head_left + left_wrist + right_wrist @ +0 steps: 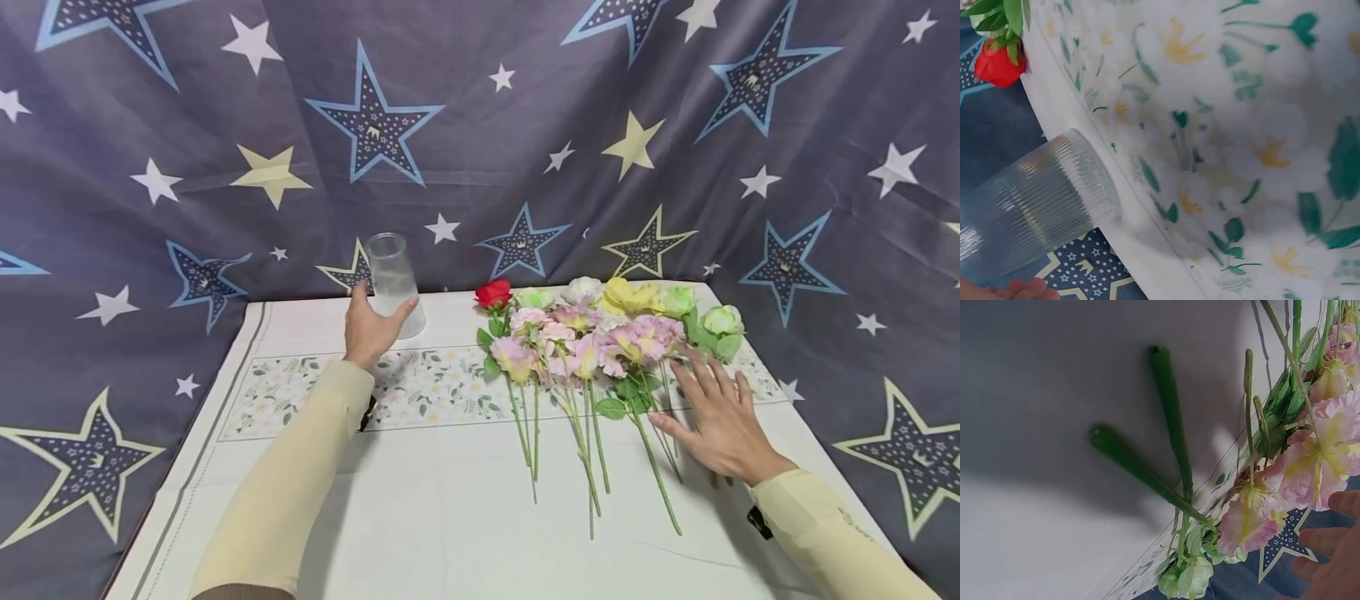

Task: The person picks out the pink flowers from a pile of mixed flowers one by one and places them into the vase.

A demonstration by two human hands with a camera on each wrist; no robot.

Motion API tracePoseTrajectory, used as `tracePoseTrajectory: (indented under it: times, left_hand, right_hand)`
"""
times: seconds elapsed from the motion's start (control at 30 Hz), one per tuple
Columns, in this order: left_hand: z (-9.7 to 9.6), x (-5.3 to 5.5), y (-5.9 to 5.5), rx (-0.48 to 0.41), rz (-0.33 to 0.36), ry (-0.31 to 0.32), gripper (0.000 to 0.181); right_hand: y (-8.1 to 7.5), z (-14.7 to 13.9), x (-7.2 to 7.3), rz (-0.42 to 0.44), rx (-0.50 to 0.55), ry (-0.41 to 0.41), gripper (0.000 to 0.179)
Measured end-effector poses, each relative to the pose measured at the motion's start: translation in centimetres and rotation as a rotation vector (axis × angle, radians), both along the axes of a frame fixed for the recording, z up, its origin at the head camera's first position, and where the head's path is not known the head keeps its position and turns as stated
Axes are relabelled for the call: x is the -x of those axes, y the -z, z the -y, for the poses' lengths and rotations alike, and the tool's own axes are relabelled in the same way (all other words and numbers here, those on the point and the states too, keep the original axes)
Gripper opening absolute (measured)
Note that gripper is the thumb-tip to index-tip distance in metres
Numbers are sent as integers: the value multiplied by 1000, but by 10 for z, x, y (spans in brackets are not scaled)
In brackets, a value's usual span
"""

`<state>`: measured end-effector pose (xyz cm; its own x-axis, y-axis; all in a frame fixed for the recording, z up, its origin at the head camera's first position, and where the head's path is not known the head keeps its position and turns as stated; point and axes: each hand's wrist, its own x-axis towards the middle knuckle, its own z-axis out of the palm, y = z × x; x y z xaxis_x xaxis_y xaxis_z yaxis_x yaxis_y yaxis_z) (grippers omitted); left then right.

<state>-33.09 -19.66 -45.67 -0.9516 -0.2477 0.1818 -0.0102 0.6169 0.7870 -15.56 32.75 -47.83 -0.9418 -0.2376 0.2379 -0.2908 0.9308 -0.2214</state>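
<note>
Nearest, green stems (657, 472) point toward the person, perhaps for easy picking; the right hand (720, 425) lies spread beside pink blooms (651, 335); farther, the left hand (371, 327) grips the clear vase (392, 279) at the far end of the table (442, 508), seemingly steadying it

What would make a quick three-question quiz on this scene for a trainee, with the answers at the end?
1. Which hand is at the vase?
2. True or false: of all the flowers, the red rose is nearest the vase.
3. What is the right hand nearest to: a) the vase, b) the red rose, c) the green stems?

Key:
1. The left hand.
2. True.
3. c.
</note>
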Motion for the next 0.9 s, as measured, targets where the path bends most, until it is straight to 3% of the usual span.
tracePoseTrajectory:
  times: [0.17,0.47,0.9]
  left_hand:
    - [1,10,-7,11,-16,-7,110]
    - [6,28,-10,2,-22,3,111]
    - [1,38,-9,-8,-53,-3,95]
  right_hand:
    - [-3,1,2,-16,3,-10,89]
    - [-5,0,1,-9,-10,-9,90]
    - [-4,-1,-1,-2,7,-3,91]
